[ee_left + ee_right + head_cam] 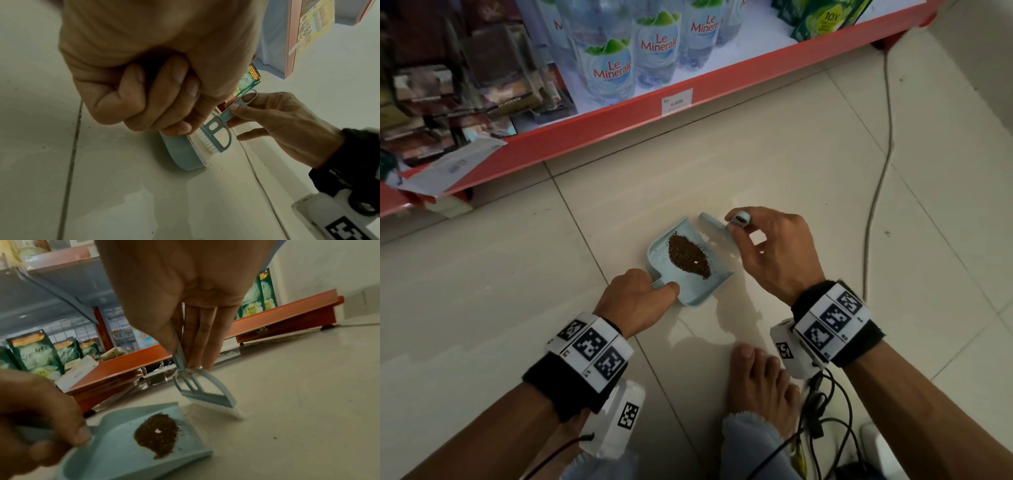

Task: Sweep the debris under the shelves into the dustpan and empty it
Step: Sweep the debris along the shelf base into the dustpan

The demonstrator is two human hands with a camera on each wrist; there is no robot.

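Note:
A small light-blue dustpan (659,255) (115,441) lies flat on the tiled floor, with a heap of brown debris (689,256) (157,432) in its middle. My left hand (635,301) (144,91) grips the dustpan's handle at its near corner. My right hand (774,250) (185,305) pinches the thin handle of a little light-blue brush (711,224) (214,138) (207,395). The brush's white bristles stand on the floor at the pan's open lip.
A red bottom shelf (619,120) runs across the back with water bottles (613,65) and packets, and a dark gap beneath it. A thin cable (883,164) trails over the tiles on the right. My bare foot (760,387) and wrist-camera leads lie close behind the pan.

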